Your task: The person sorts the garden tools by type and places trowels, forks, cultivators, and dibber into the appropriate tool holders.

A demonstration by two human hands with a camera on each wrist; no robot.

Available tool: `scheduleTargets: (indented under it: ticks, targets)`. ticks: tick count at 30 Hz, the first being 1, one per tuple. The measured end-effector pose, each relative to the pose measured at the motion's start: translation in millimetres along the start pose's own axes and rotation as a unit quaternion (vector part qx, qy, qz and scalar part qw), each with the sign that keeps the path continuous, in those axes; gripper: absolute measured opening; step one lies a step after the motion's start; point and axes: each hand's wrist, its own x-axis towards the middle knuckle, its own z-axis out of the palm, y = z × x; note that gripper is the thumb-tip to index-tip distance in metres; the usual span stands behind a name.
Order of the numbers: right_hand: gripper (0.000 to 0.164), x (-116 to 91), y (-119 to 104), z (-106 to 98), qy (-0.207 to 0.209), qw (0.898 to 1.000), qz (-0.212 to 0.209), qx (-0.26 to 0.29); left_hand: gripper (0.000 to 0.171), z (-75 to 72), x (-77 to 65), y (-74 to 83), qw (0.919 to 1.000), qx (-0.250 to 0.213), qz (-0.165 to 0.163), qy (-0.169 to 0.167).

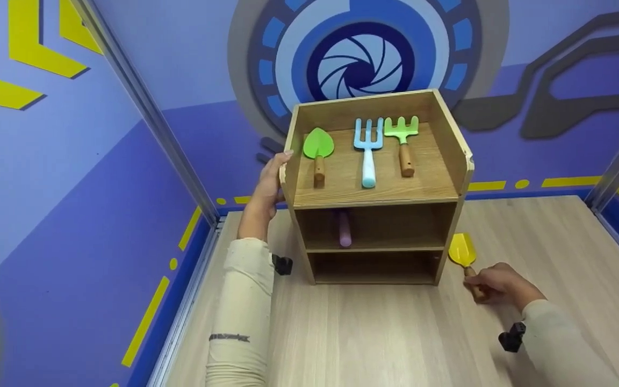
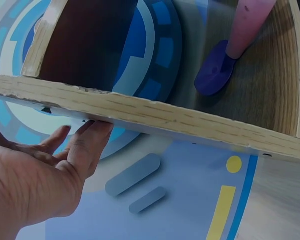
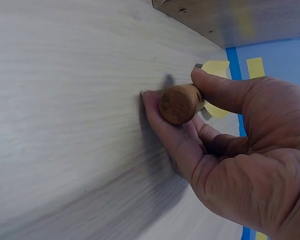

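Observation:
My left hand (image 1: 268, 185) rests against the left side panel of a wooden shelf unit (image 1: 376, 201); in the left wrist view its fingers touch the panel's outer face. My right hand (image 1: 500, 282) grips the wooden handle (image 3: 178, 104) of a yellow toy trowel (image 1: 462, 250), low beside the shelf's right side. On the top shelf lie a green trowel (image 1: 318, 144), a light blue garden fork (image 1: 368, 150) and a green rake (image 1: 402, 131). A tool with a pink handle (image 1: 345, 230) and a purple blade (image 2: 214, 70) lies on the middle shelf.
The shelf stands on a pale wood-grain table (image 1: 374, 333). Blue and purple printed panels (image 1: 100, 215) rise at the back and both sides, with a metal rail (image 1: 148, 129) along the left corner. The shelf's bottom compartment (image 1: 374, 267) faces me.

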Motion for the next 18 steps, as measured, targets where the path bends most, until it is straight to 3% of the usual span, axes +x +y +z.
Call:
scheduleTargets:
  ticks: [6,18]
  targets:
    - [0.026,-3.6,3.4,0.1,-0.015,0.999,-0.021,0.028,0.071,-0.4,-2.1,-1.6,1.0000,-0.006,-0.003,-0.002]
    - [0.026,-2.8,9.3,-1.5,-0.027,0.999,-0.025,0.036,0.070,2.5,-0.6,-1.1,0.9998,-0.020,0.005,0.007]
